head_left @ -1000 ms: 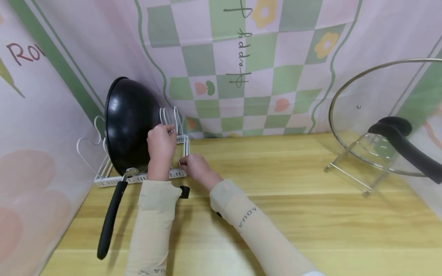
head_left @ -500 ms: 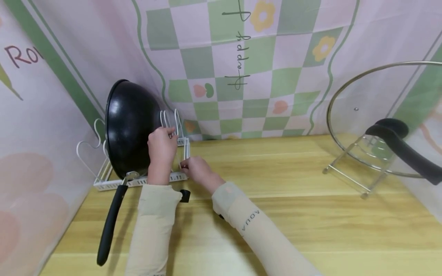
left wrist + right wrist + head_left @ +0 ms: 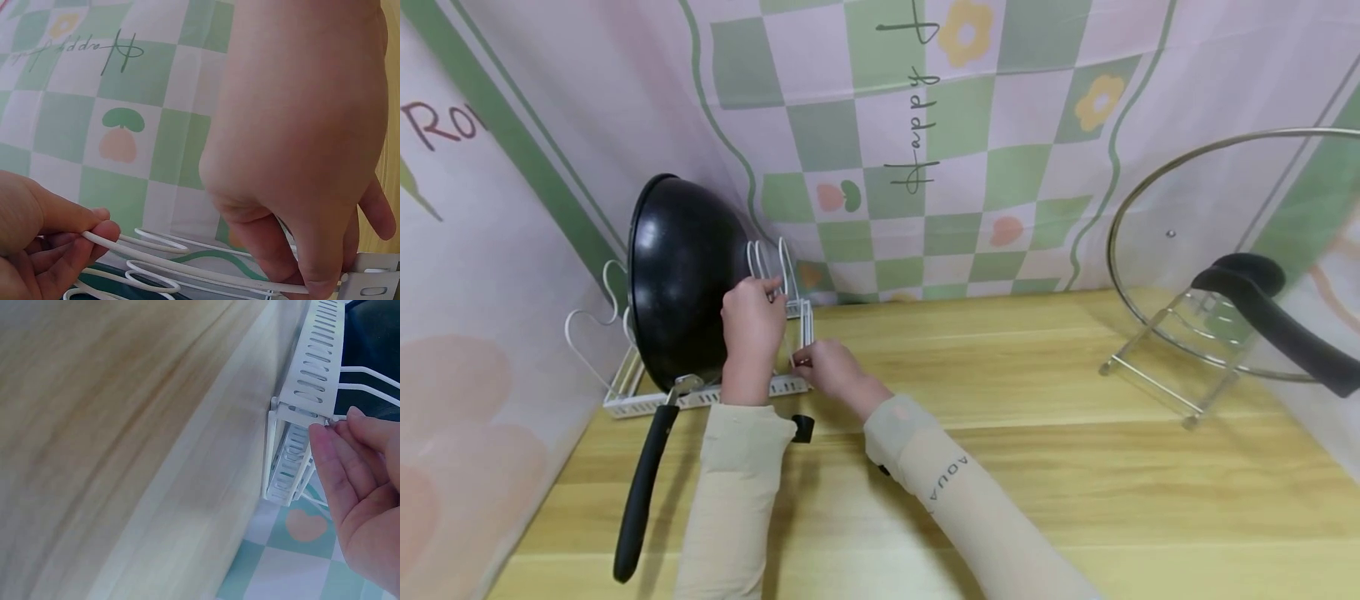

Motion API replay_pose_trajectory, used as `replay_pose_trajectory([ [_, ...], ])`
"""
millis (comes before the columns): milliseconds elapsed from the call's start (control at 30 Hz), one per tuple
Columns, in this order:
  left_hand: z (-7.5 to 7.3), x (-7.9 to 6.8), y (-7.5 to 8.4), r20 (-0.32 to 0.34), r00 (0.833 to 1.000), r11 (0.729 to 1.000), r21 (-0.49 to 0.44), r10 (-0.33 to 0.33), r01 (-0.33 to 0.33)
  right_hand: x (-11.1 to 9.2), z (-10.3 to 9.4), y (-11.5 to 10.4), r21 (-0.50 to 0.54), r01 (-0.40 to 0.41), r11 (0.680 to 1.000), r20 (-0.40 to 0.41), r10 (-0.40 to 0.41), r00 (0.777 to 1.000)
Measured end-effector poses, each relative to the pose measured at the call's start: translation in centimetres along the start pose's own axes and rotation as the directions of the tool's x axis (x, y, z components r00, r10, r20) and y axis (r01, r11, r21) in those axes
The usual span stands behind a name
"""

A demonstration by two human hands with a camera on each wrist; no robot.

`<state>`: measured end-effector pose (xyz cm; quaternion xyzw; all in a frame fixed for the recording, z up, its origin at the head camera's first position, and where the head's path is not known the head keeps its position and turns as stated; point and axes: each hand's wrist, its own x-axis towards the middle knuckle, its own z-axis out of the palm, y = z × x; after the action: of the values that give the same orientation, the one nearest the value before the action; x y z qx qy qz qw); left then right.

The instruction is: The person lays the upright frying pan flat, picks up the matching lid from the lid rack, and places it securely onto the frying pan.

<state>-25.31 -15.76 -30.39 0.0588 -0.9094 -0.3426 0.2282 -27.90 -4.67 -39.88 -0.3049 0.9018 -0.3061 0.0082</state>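
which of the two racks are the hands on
The white rack holding the black wok: the left hand and right hand pinch one of its wires. The silver stand holding the glass lid is untouched.

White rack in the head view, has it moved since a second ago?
No. Against the checked backdrop, the white rack shows no clear shift; the whole view has drifted slightly, carrying both together.

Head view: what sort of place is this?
Likely a kitchen-style counter, perhaps a mock-up: a black pan stands on edge in a white rack, a glass lid sits on a metal stand, and printed sheeting backs the wood-grain surface.
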Motion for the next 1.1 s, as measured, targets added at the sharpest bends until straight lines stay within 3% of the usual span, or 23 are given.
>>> replay_pose_trajectory([
  [667,0.4,-0.6,0.9,-0.002,1.0,1.0,-0.003,-0.002,0.002,-0.6,-0.5,0.5,0.03,0.001,1.0,0.011,-0.001,1.0],
  [1100,0.7,-0.8,1.2,-0.031,0.999,0.999,-0.003,0.039,-0.039,-0.8,-0.8,0.8,0.03,-0.005,1.0,0.019,0.004,1.0],
])
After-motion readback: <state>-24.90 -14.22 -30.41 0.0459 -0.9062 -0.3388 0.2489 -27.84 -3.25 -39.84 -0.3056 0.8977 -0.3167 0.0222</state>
